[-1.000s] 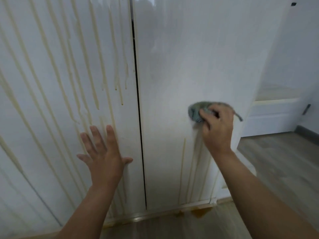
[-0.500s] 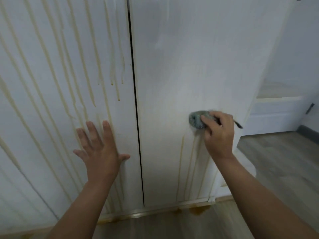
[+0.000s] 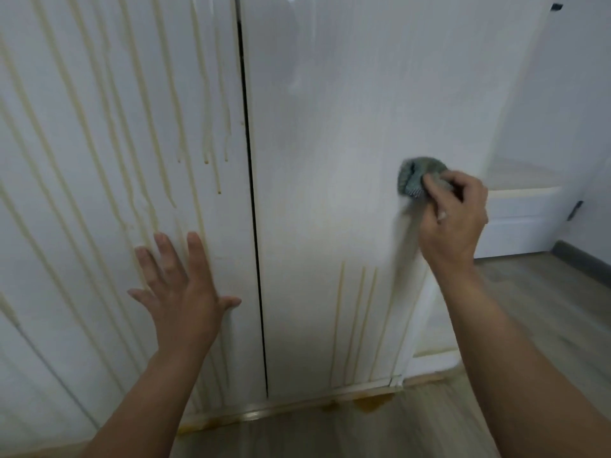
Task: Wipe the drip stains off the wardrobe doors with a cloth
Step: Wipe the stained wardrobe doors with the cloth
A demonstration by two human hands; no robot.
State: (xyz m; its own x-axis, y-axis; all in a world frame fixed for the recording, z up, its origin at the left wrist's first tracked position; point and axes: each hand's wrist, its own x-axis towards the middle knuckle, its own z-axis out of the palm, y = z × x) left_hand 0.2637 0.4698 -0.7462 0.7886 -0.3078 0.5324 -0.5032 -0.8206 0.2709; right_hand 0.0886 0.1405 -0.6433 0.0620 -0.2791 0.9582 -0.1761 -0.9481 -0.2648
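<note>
Right hand (image 3: 458, 216) gripping cloth (image 3: 411, 176), half of it hidden

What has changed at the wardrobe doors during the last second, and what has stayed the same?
The right hand, gripping the cloth, moved up and to the right, toward the outer edge of the right door and away from the drip stains below it. The left hand stayed flat on the left door. The stains below the cloth remain unwiped.
</note>
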